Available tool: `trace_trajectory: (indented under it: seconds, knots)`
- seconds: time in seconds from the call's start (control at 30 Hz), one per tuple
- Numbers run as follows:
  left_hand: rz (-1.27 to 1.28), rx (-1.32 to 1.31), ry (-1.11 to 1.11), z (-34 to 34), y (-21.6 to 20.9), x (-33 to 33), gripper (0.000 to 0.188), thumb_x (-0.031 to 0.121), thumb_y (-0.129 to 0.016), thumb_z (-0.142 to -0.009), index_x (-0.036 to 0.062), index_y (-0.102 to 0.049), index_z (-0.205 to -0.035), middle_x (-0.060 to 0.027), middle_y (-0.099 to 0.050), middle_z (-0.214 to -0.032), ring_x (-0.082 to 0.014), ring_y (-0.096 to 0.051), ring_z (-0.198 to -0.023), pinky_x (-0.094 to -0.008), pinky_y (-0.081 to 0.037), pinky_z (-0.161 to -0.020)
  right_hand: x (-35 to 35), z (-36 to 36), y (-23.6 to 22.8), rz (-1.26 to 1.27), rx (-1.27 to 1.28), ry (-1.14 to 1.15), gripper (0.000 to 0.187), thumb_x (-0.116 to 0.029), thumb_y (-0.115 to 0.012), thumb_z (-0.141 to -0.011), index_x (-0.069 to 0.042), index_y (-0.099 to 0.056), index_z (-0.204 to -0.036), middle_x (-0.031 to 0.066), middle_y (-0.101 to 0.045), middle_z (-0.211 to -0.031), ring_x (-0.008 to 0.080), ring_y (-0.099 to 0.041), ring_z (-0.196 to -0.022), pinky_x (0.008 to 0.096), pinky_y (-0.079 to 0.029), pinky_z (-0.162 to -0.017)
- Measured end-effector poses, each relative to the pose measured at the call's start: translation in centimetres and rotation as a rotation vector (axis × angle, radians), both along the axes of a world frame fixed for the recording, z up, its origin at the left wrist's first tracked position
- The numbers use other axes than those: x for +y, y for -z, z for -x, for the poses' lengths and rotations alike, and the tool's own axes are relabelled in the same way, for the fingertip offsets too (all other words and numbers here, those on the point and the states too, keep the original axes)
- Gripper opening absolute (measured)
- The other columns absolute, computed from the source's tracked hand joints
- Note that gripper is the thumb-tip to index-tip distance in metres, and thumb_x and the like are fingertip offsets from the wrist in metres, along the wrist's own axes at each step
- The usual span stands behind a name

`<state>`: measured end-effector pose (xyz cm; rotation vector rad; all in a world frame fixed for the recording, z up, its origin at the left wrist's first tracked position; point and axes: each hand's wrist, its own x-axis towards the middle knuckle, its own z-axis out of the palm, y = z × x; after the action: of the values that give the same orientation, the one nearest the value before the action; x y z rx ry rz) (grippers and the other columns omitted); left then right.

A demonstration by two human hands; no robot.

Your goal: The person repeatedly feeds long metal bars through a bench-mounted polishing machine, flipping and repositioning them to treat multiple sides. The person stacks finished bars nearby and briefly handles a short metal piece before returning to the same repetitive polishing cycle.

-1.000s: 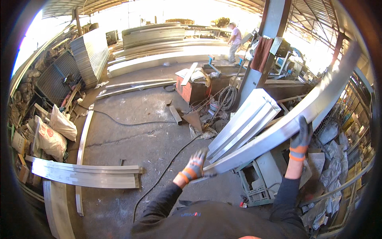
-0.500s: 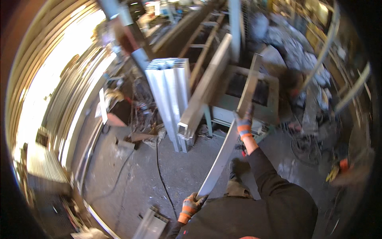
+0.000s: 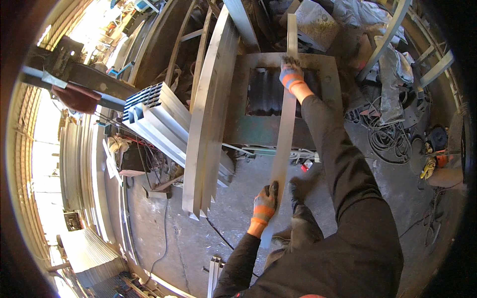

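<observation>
While our right grip (image 3: 291, 72) grasps the long metal strip (image 3: 284, 134) over the desk (image 3: 253, 130), our left grip (image 3: 265, 203) clasps it nearer us, and we see it run near to far, right of the large metal profile (image 3: 204, 124), with coiled cables (image 3: 390, 142) lying farther right.

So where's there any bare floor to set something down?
Left of the left hand, bare floor lies between the thin cable and short metal bundle; a narrower patch separates the right sleeve from coiled cables. Crumpled sheeting crowds the upper right.
</observation>
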<state>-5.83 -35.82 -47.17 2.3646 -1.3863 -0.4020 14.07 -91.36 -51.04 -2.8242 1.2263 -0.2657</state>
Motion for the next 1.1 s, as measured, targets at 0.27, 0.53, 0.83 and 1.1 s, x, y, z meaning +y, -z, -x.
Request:
trace_trajectory:
  seconds: [0.27, 0.53, 0.83, 1.1]
  knots:
    - [0.031, 0.453, -0.301, 0.7, 1.3, 1.8, 0.045, 0.039, -0.055, -0.116, 0.0003, -0.071, -0.133, -0.0326, -0.075, -0.120, -0.0553, -0.070, -0.114, -0.0591, -0.057, -0.094, 4.3, 2.4, 0.4, 0.172, -0.166, -0.074, 0.055, -0.026, -0.048, -0.108, -0.006, -0.061, -0.158, 0.0210, -0.058, -0.166, 0.0400, -0.056, -0.152, 0.0526, -0.040, -0.130]
    - [-0.031, 0.450, -0.302, 9.2, -3.1, 20.6, 0.049, 0.044, -0.055, -0.117, 0.0005, -0.074, -0.127, -0.0321, -0.077, -0.116, -0.0537, -0.073, -0.111, -0.0547, -0.059, -0.091, 24.6, 13.3, -3.3, 0.084, -0.129, -0.087, 0.055, -0.025, -0.060, -0.101, -0.007, -0.067, -0.153, 0.0207, -0.052, -0.171, 0.0407, -0.044, -0.161, 0.0590, -0.027, -0.136]
    - [-0.076, 0.715, -0.529, 20.1, -7.0, 43.2, 0.047, 0.045, -0.060, -0.117, 0.0021, -0.076, -0.126, -0.0265, -0.079, -0.104, -0.0425, -0.080, -0.098, -0.0478, -0.060, -0.083, 48.7, 24.2, -6.0, -0.129, -0.095, -0.101, 0.056, -0.027, -0.058, -0.099, -0.012, -0.070, -0.152, 0.0227, -0.041, -0.178, 0.0415, -0.032, -0.169, 0.0663, -0.032, -0.126]
    - [-0.134, 0.923, -0.545, 22.1, -11.1, 50.0, 0.059, 0.039, -0.083, -0.101, 0.0014, -0.067, -0.143, -0.0189, -0.080, -0.123, -0.0266, -0.076, -0.112, -0.0416, -0.059, -0.100, 55.2, 29.5, -7.6, -0.286, -0.321, -0.139, 0.053, -0.016, -0.073, -0.093, -0.011, -0.074, -0.146, 0.0229, -0.036, -0.181, 0.0476, -0.032, -0.167, 0.0569, -0.035, -0.132]
